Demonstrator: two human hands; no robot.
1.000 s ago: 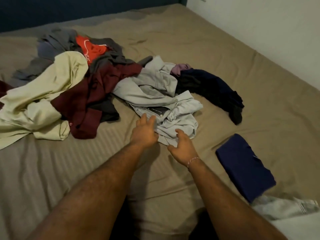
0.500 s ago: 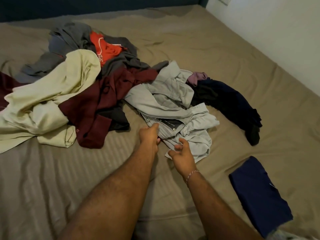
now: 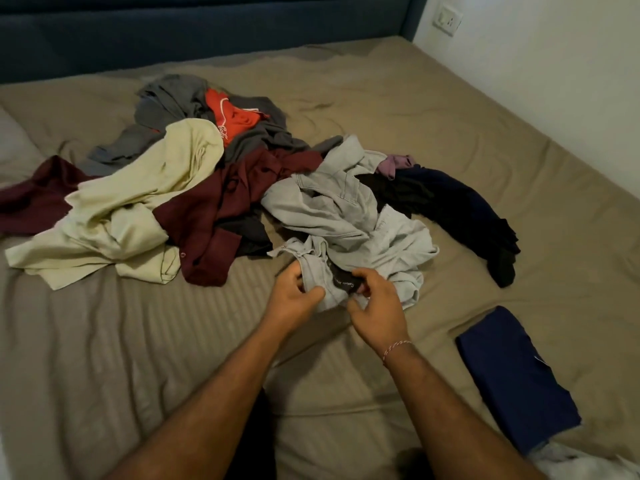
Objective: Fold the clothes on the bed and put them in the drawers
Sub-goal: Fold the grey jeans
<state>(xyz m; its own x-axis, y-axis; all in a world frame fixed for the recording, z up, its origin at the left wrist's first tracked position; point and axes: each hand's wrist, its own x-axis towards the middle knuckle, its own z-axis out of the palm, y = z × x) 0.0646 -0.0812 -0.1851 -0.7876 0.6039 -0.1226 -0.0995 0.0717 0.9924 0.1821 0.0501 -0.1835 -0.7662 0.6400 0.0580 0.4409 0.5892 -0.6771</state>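
Left hand: your left hand (image 3: 294, 299) grips the near edge of the pale grey jeans (image 3: 349, 233), fingers curled round the waistband.
Right hand: your right hand (image 3: 377, 303) pinches the same waistband just beside the dark label; both hands sit close together on it.
Item in hand: the jeans lie crumpled on the bed (image 3: 104, 341), at the near side of the pile, not yet lifted clear or spread flat.
Done so far: one dark blue garment (image 3: 512, 379) lies folded on the bed near your right arm (folded, but not yet put away).
Left to fold: cream shirt (image 3: 138, 202), maroon shirt (image 3: 214, 209), grey top (image 3: 173, 98), red shirt (image 3: 228, 116), dark clothes (image 3: 460, 206) and a small purple piece (image 3: 394, 164), all loose in the heap.
Drawers: not in view; nothing can be confirmed as stored.
Progress: early, in my judgement. One fold complete, the second just begun, and all storage outstanding.
Next step: you likely need to pull the jeans free and lay them flat.
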